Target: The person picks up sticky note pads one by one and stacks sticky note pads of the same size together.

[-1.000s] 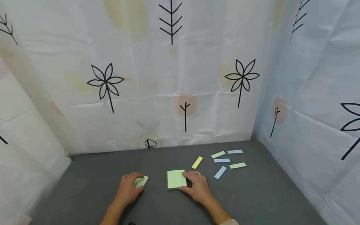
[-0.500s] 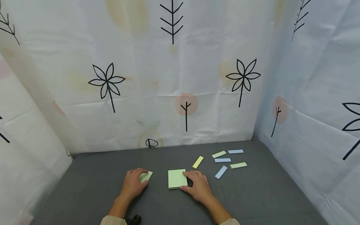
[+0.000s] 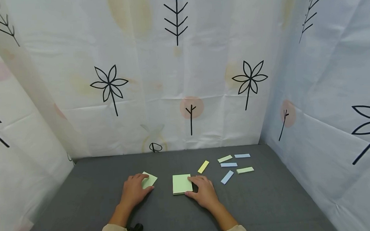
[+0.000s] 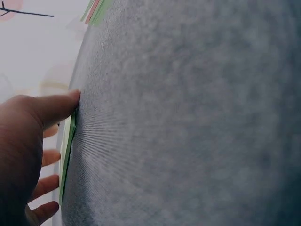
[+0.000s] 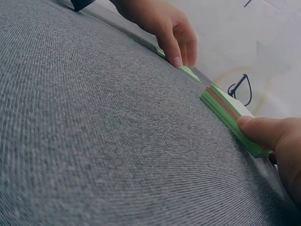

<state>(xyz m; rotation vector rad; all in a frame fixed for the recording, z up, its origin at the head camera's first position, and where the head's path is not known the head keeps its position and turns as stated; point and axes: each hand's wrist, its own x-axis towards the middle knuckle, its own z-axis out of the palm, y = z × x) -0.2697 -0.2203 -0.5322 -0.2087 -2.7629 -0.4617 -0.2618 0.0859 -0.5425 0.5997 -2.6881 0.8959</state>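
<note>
A square pale green sticky note pad (image 3: 181, 184) lies on the grey table, left of my right hand (image 3: 204, 192). That hand grips its right side, thumb at the near corner and fingertips at the far one. From the right wrist, the pad's edge (image 5: 225, 109) shows green layers with a red band. Left of it, my left hand (image 3: 134, 190) holds a thinner pale green sticky note pad (image 3: 150, 180), turned at an angle, its left part hidden by the hand. In the left wrist view, the thumb is at one edge of that thin pad (image 4: 68, 160), the other fingers behind it.
Behind the right hand lie several small paper strips: a yellow strip (image 3: 203, 166), blue strips such as this blue one (image 3: 227, 177), and green strips such as this green one (image 3: 245, 170). A white patterned cloth (image 3: 158, 78) hangs along the table's back and sides.
My left hand moved right and slightly away with the thin pad, then back left a little, leaving more of the pad showing. The right hand and thicker pad stayed put.
</note>
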